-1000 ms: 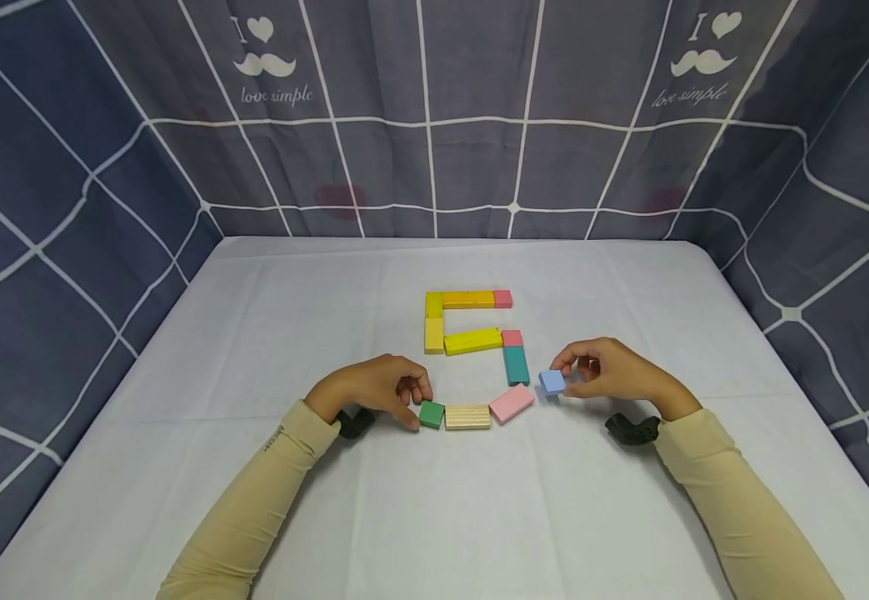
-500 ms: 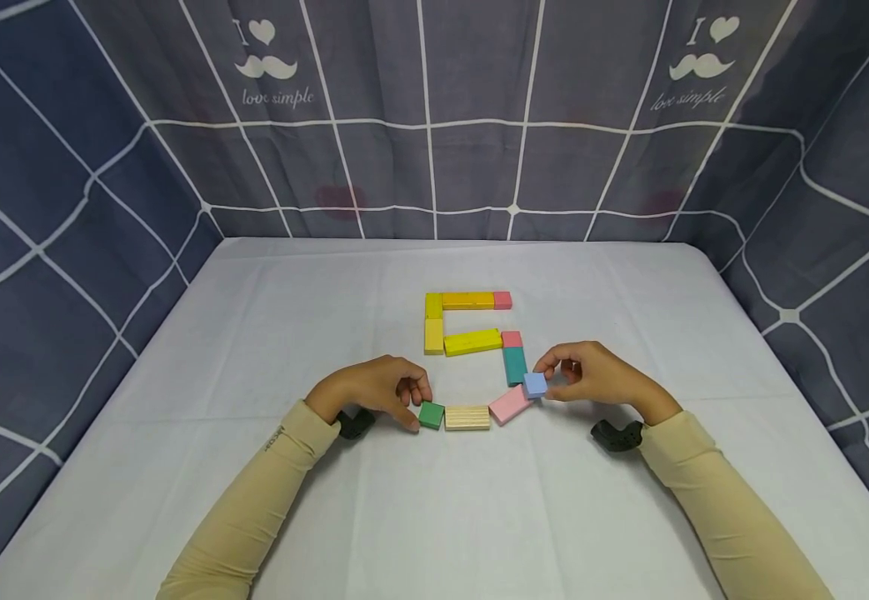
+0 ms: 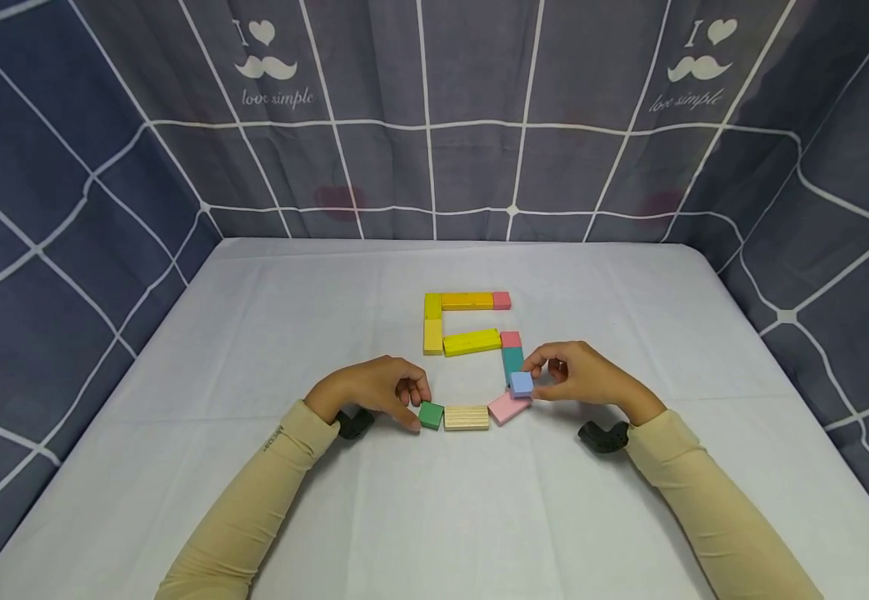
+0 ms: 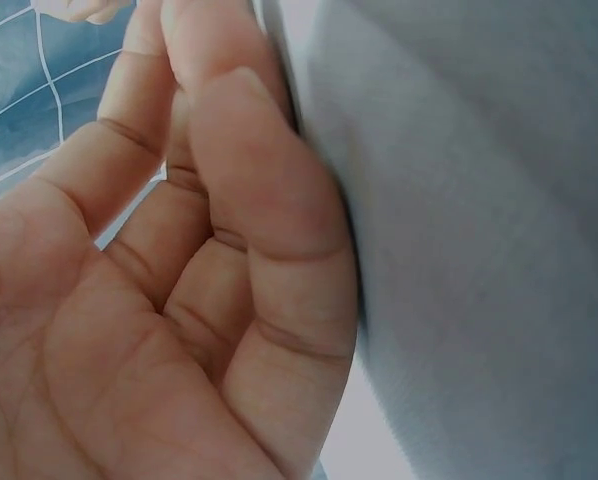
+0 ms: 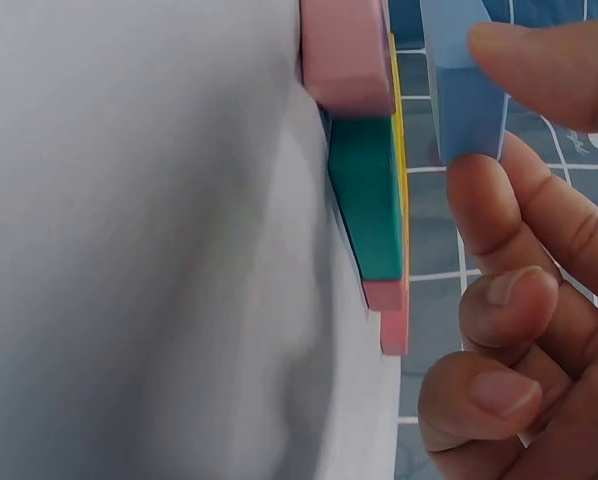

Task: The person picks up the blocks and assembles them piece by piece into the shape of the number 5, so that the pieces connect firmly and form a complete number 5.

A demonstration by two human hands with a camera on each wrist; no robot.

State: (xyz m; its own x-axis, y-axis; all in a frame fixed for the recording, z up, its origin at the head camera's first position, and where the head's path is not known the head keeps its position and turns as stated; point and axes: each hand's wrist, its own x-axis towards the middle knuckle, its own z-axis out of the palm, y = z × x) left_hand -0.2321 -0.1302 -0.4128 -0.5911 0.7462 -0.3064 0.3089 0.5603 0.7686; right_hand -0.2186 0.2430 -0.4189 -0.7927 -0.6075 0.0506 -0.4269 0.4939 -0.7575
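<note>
My right hand [image 3: 571,371] pinches a light blue block [image 3: 521,384] between thumb and fingertips. In the right wrist view the blue block [image 5: 469,95] hangs above the teal block [image 5: 367,195], apart from it. From the head it overlaps the near end of the teal block [image 3: 512,361] and the corner of a pink block [image 3: 507,408]. My left hand [image 3: 379,385] has thumb and fingers at the left side and far corner of a green block [image 3: 431,415], gripping it on the table. The left wrist view shows curled fingers [image 4: 289,220] low against the cloth; the green block is hidden there.
A ridged wooden block [image 3: 466,418] lies between the green and pink ones. Behind, yellow blocks [image 3: 472,342], an orange block [image 3: 467,301] and small pink blocks [image 3: 501,301] continue the curving row on the white-covered table [image 3: 314,500]. A dark checked curtain [image 3: 471,167] surrounds the table.
My right hand has carried the blue block leftward, from beside the row to over where the teal and pink blocks meet. My left hand has stayed at the green block.
</note>
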